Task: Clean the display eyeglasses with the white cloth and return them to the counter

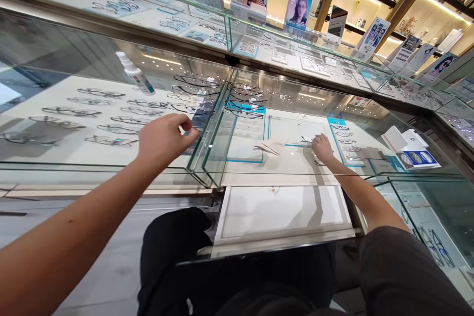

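Observation:
My left hand (163, 137) is above the left glass display case, its fingers curled and the thumb bent toward the index finger. Nothing shows in it. Lower down, rows of eyeglasses (70, 111) lie on the white case floor. My right hand (322, 148) reaches over the right case, where its fingertips close on a pair of eyeglasses (307, 140); part of the frame is hidden by the hand. Left of this pair is a crumpled pale cloth or paper (272, 146). Another pair of eyeglasses (319, 163) lies just below the hand.
A white spray bottle (135, 74) stands on the left case's glass. An open white-and-blue box (411, 150) sits at the right. Nearest me, a white drawer (281, 212) is pulled out. Behind run more glass cases (259, 34) with upright advertising cards (299, 5).

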`<state>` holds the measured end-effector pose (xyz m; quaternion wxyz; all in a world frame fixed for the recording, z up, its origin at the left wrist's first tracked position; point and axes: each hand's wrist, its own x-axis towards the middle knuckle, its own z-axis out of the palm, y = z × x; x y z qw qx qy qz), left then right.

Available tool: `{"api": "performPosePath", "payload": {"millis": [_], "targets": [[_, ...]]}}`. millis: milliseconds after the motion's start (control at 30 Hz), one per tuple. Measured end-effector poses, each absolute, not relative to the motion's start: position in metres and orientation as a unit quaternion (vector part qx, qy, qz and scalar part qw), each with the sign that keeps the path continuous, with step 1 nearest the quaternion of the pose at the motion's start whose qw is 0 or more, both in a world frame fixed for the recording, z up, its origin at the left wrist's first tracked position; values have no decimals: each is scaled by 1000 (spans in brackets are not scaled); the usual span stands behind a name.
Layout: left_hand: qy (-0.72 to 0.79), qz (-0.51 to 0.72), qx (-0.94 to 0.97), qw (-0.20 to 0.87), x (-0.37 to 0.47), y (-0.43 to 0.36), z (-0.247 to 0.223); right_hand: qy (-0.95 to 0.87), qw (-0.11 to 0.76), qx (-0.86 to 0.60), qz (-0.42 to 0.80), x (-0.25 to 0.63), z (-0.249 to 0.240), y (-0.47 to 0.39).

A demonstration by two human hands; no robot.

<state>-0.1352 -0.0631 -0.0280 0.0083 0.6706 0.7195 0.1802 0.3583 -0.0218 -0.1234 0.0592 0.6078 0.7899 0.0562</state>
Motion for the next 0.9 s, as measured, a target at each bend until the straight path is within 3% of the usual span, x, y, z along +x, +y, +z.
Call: {"api": "performPosePath", "payload": {"millis": [500, 900], "targets": [[763, 161, 624, 55, -132, -72, -14, 774, 71, 624, 78, 431, -166, 28], [752, 179, 633, 31, -136, -72, -17, 779, 73, 621, 48, 438, -162, 29]]}}
